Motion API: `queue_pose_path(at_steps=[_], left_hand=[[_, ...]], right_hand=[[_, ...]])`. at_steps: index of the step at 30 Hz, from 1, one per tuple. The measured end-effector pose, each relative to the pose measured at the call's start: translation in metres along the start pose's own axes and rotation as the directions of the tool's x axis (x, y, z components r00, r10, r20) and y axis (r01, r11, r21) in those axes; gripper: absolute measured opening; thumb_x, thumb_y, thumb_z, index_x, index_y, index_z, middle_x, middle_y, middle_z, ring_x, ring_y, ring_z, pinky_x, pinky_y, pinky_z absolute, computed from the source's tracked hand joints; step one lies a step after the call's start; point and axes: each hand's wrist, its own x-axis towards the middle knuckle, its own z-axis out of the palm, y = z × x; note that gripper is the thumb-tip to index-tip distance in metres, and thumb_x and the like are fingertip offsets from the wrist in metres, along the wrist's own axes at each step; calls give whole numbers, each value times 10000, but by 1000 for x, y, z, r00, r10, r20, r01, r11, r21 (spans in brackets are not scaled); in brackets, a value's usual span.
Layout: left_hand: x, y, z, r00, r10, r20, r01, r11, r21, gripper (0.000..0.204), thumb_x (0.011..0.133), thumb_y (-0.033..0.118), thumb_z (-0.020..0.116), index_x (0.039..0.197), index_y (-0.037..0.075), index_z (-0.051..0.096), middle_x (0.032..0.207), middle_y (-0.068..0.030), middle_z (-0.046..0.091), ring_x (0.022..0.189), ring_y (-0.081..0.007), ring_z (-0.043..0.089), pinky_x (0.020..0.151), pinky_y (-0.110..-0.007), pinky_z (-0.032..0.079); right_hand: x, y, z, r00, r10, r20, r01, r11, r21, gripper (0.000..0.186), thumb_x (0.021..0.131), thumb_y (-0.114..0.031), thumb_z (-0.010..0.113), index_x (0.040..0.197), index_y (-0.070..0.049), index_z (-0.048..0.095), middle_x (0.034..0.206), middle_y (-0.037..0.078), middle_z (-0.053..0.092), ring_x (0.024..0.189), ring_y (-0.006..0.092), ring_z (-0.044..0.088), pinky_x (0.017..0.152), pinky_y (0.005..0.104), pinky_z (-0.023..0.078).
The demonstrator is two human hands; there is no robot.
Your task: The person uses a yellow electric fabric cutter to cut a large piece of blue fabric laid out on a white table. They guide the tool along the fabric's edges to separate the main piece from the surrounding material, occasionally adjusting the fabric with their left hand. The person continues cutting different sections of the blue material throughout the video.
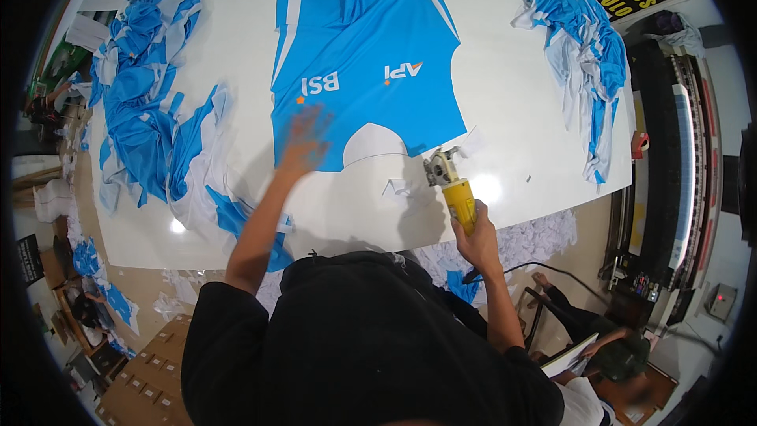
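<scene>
A bright blue jersey panel with white side stripes and printed lettering lies on the white table, its curved neck cutout toward me. Loose folds ripple across its far part. My left hand, blurred by motion, is over the panel's near left part with its fingers apart and nothing in them. In my right hand is a yellow handheld electric fabric cutter. The cutter's metal head is beside the panel's near right corner, close to a small white scrap.
Heaps of blue and white cut fabric cover the table's left side; another fabric pile lies at the right. White scraps litter the floor beyond the near edge. A black cable trails right from the cutter. Another person sits at lower right.
</scene>
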Motion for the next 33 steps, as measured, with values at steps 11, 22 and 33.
queue_pose_path(at_steps=[11,22,33], left_hand=[[-39,136,-4,843,343,413,171,557,-813,305,993,284,641,1227,98,700,1167,-114,740,1114,-313,674,978,-440,520],[-46,-24,-40,861,-332,386,339,939,53,1023,819,581,799,1640,192,329,1729,-163,192,1588,-463,126,1244,-664,170],[-50,-26,-31,872,-328,363,351,936,4,1027,811,586,807,1637,193,341,1734,-158,185,1592,-454,118,1247,-667,151]], right_hand=[[-19,-14,10,989,-56,-134,48,997,-62,595,956,-215,709,1411,45,425,1044,357,695,960,520,706,814,513,570],[-24,-19,82,999,42,-35,-45,995,-92,597,952,-272,689,1370,20,379,1193,340,613,1013,554,641,837,596,539],[4,-26,91,994,-39,-101,29,995,-93,598,956,-272,690,1368,22,370,1150,359,611,981,560,644,808,595,549]])
